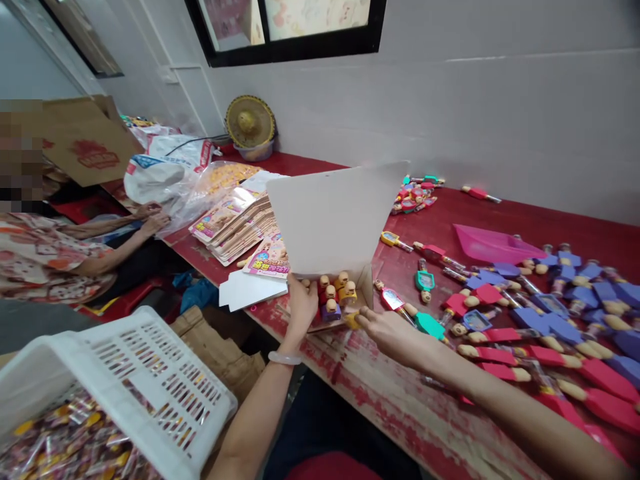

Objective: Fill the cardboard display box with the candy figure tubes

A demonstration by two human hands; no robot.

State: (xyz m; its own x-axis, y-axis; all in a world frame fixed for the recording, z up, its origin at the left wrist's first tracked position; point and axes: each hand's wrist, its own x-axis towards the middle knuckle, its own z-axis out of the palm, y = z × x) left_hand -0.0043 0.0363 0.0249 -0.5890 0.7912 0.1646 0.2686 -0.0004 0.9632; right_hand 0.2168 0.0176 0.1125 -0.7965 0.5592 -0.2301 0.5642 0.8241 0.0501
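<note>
An open cardboard box (pixel 371 287) with its pale lid (pixel 330 220) raised stands at the table's front edge. Inside stand several toy figures (pixel 330 291) with round tan heads and red, yellow or purple bodies. My left hand (pixel 303 303) grips the box's left side, its fingertips partly hidden at the rim. At the front right corner my right hand (pixel 383 331) is closed on a yellow toy figure (pixel 354 320), partly covered by the fingers. To the right lie several loose toys (pixel 430 325) in red, green and purple with clear tubes.
A white crate (pixel 165 373) of wrapped pieces stands lower left. Printed cards (pixel 245 223) are stacked left of the box, beside white folded card (pixel 253 290). A pink scoop-like tray (pixel 495 245) lies right. Another person (pixel 50 260) sits at far left, hands on a plastic bag.
</note>
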